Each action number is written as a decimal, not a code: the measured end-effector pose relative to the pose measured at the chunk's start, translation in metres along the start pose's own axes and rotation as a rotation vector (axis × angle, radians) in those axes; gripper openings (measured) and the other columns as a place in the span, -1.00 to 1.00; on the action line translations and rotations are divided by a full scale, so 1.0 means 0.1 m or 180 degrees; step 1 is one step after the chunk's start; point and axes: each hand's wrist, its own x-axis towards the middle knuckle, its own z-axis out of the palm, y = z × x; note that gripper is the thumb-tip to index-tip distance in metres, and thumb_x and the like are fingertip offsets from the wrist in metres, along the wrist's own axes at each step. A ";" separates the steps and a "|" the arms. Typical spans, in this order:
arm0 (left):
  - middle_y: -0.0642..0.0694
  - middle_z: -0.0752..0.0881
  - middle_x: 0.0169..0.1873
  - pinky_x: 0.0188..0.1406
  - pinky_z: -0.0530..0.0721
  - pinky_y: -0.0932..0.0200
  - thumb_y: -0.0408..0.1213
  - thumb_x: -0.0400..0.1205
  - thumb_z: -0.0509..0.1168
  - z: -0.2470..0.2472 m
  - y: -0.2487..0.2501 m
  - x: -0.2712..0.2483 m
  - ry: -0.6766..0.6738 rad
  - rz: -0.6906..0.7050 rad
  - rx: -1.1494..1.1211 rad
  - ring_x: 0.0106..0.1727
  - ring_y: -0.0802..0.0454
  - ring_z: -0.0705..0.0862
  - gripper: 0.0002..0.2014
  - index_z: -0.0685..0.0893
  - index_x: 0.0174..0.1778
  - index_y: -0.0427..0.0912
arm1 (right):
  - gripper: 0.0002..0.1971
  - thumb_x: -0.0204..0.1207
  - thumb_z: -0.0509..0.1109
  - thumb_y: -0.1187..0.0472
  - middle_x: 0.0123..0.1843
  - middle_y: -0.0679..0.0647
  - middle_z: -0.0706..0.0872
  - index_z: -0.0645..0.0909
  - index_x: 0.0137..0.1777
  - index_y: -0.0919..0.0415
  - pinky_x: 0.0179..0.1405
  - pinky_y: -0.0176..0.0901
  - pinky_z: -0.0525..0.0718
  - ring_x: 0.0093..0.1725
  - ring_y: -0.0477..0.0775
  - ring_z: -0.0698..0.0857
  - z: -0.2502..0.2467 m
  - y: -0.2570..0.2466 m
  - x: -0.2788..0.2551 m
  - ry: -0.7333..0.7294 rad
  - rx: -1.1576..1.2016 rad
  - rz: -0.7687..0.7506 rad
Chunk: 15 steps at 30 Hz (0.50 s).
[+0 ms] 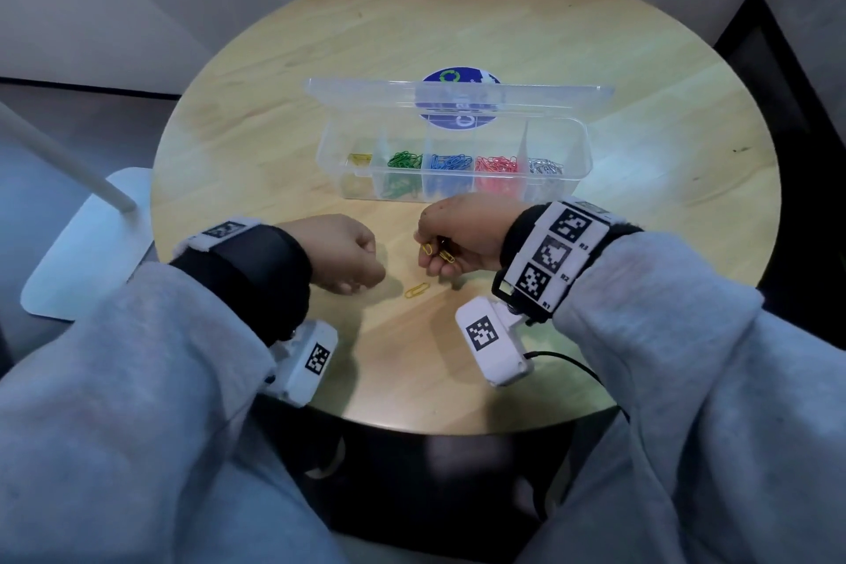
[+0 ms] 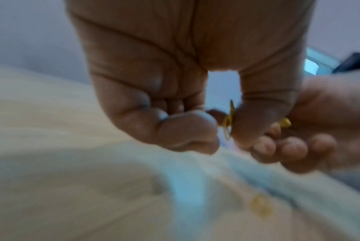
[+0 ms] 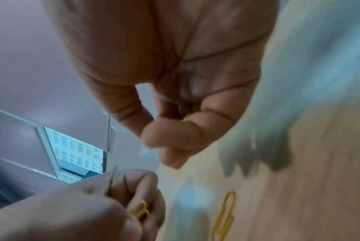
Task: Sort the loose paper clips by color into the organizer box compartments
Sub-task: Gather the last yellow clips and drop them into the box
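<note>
On the round wooden table [image 1: 503,28] stands a clear organizer box [image 1: 582,151] with its lid [image 1: 366,94] open. Its compartments hold yellow [image 1: 360,158], green [image 1: 405,160], blue [image 1: 451,162], red [image 1: 496,164] and silver clips [image 1: 545,166]. My right hand [image 1: 432,252] hovers in front of the box, its fingers curled round yellow clips [image 1: 428,248]. My left hand [image 1: 361,266] is curled just to its left and pinches a yellow clip [image 2: 228,120] between thumb and finger. One loose yellow clip [image 1: 416,290] lies on the table between the hands.
A white lamp base [image 1: 87,252] with its slanting pole [image 1: 59,151] sits off the table's left edge. A blue round sticker [image 1: 460,80] shows behind the lid. A black cable [image 1: 563,359] runs near the front right edge.
</note>
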 end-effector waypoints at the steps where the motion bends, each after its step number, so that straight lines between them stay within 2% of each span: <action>1: -0.14 0.56 -0.51 -0.41 0.59 0.24 -0.54 0.48 0.29 -0.04 0.00 0.00 -0.0058 0.0057 -0.0463 -0.48 0.02 0.57 -0.71 0.42 -0.49 -0.17 | -0.80 0.59 0.15 0.39 -0.35 0.17 0.57 0.39 -0.28 0.25 -0.61 -0.36 0.52 -0.47 0.01 0.51 -0.01 0.00 0.00 0.0038 0.0044 -0.0032; 3: -0.15 0.49 -0.54 -0.63 0.51 0.35 -0.65 0.44 0.27 -0.11 -0.01 -0.03 -0.0098 0.0174 -0.1204 -0.62 0.10 0.55 -0.63 0.33 -0.52 -0.18 | -0.80 0.54 0.19 0.44 -0.37 0.16 0.60 0.39 -0.29 0.21 -0.64 -0.39 0.52 -0.45 0.02 0.53 -0.03 0.01 -0.01 0.0101 0.0102 -0.0133; 4: -0.15 0.49 -0.55 -0.69 0.47 0.39 -0.65 0.36 0.28 -0.14 -0.01 -0.04 -0.0130 0.0223 -0.1481 -0.64 0.12 0.54 -0.64 0.30 -0.52 -0.17 | -0.79 0.52 0.20 0.47 -0.37 0.16 0.60 0.39 -0.29 0.20 -0.67 -0.38 0.52 -0.45 0.03 0.54 -0.03 0.01 -0.01 0.0126 0.0086 -0.0173; 6: -0.10 0.51 -0.61 -0.74 0.41 0.43 -0.56 0.21 0.19 -0.20 0.00 -0.08 -0.0260 0.0320 -0.1991 -0.65 0.12 0.52 -0.76 0.29 -0.51 -0.15 | -0.80 0.51 0.18 0.49 -0.38 0.15 0.59 0.40 -0.24 0.19 -0.65 -0.32 0.53 -0.48 0.03 0.53 -0.01 0.02 -0.03 0.0146 -0.0108 -0.0232; 9: -0.09 0.55 -0.59 -0.73 0.38 0.45 -0.53 0.12 0.14 -0.27 -0.03 -0.13 -0.0410 0.0453 -0.2621 -0.65 0.12 0.51 -0.81 0.39 -0.55 -0.13 | -0.88 0.52 0.20 0.40 -0.40 0.11 0.59 0.50 -0.15 0.18 -0.45 -0.14 0.58 -0.49 0.06 0.52 0.06 0.00 -0.07 0.0044 -0.0945 -0.0352; 11: -0.11 0.57 -0.56 -0.72 0.40 0.45 -0.48 0.02 0.24 -0.29 -0.06 -0.16 -0.0537 0.0478 -0.2891 -0.63 0.10 0.51 -0.83 0.47 -0.59 -0.12 | -0.92 0.51 0.28 0.30 -0.31 0.00 0.62 0.57 -0.09 0.11 -0.24 -0.14 0.58 -0.34 0.02 0.56 0.11 -0.01 -0.10 0.0046 -0.1856 -0.0476; 13: -0.12 0.56 -0.53 -0.73 0.40 0.44 -0.42 0.07 0.27 -0.30 -0.07 -0.16 -0.0495 0.0336 -0.2985 -0.62 0.09 0.50 -0.85 0.49 -0.51 -0.15 | -0.92 0.48 0.37 0.21 -0.22 -0.11 0.59 0.58 -0.08 0.02 -0.11 -0.18 0.53 -0.17 -0.01 0.56 0.16 0.00 -0.11 0.0136 -0.2612 -0.0534; 15: -0.11 0.53 -0.46 -0.74 0.40 0.44 -0.42 0.29 0.23 -0.29 -0.08 -0.13 -0.0220 0.0085 -0.2895 -0.63 0.12 0.49 -0.92 0.47 -0.39 -0.16 | -0.88 0.44 0.44 0.19 -0.07 -0.07 0.65 0.56 -0.11 0.00 -0.13 -0.18 0.53 -0.09 0.02 0.58 0.20 0.02 -0.11 0.0118 -0.2892 -0.0526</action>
